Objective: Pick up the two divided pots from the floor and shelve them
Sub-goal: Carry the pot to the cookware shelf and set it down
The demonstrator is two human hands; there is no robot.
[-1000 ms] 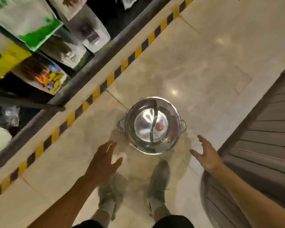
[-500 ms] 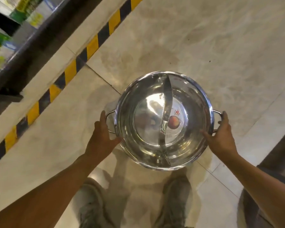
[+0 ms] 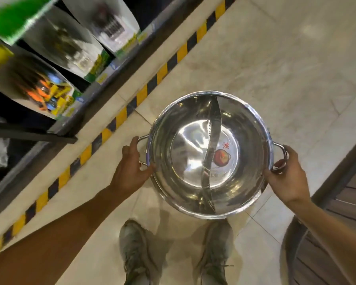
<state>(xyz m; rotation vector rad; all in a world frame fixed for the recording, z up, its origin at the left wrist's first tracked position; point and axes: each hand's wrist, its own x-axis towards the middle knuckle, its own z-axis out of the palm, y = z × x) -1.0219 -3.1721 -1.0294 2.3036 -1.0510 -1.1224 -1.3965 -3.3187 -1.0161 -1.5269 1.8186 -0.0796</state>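
A shiny steel divided pot (image 3: 185,153) with a curved partition down its middle and a round red label inside hangs above the floor, in front of my feet. My left hand (image 3: 132,167) grips its left wire handle and rim. My right hand (image 3: 286,177) grips the right wire handle. Only one pot can be seen; whether a second one is nested under it I cannot tell.
A dark shelf unit (image 3: 103,87) with packaged goods (image 3: 49,91) runs along the left. A yellow-and-black hazard strip (image 3: 119,118) marks the floor beside it. A wooden slatted structure (image 3: 347,202) stands at the right. My shoes (image 3: 136,251) are below the pot.
The pot has come up off the floor in both hands, and my view has risen, so the shelf with packages shows again at the left.
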